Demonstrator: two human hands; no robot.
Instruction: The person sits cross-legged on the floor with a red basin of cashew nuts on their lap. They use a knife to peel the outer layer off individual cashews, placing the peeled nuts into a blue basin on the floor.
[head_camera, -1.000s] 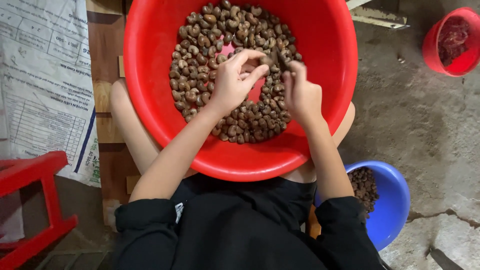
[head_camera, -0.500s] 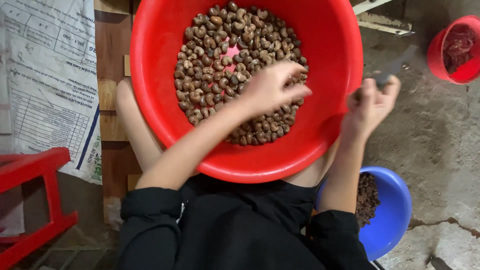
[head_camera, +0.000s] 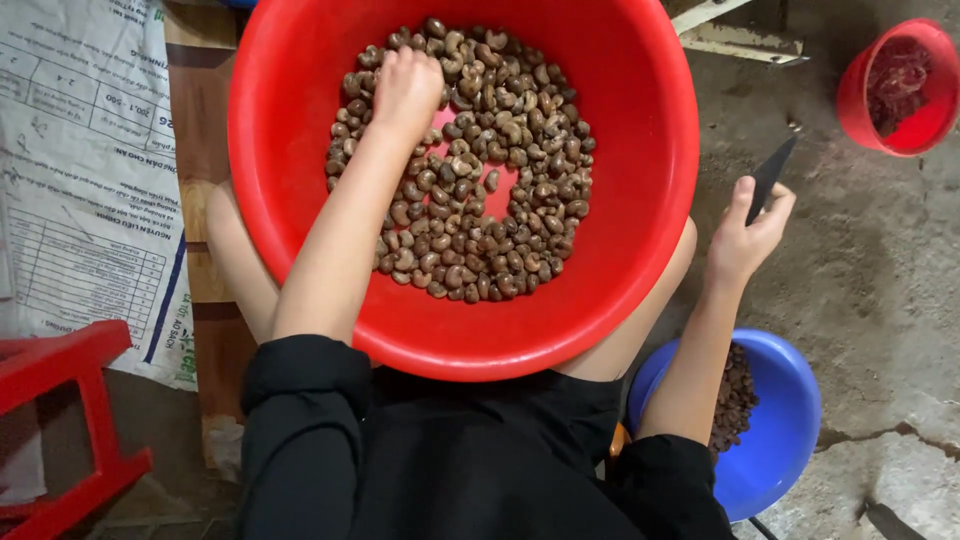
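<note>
A big red basin (head_camera: 640, 120) rests on my lap, holding a layer of brown cashew nuts (head_camera: 500, 190). My left hand (head_camera: 405, 90) reaches into the far left of the pile, fingers curled down among the nuts. My right hand (head_camera: 745, 240) is outside the basin to its right, above the concrete floor, gripping a small dark knife blade (head_camera: 772, 175) that points up and away.
A blue bowl (head_camera: 775, 440) with dark shells sits on the floor by my right knee. A small red bowl (head_camera: 900, 85) of reddish scraps stands at the far right. A printed sack (head_camera: 80, 180) and a red stool (head_camera: 70, 420) lie to the left.
My left hand moved from the basin's right side to the far left of the nuts. My right hand left the basin and swung out right, now holding the knife over the floor.
</note>
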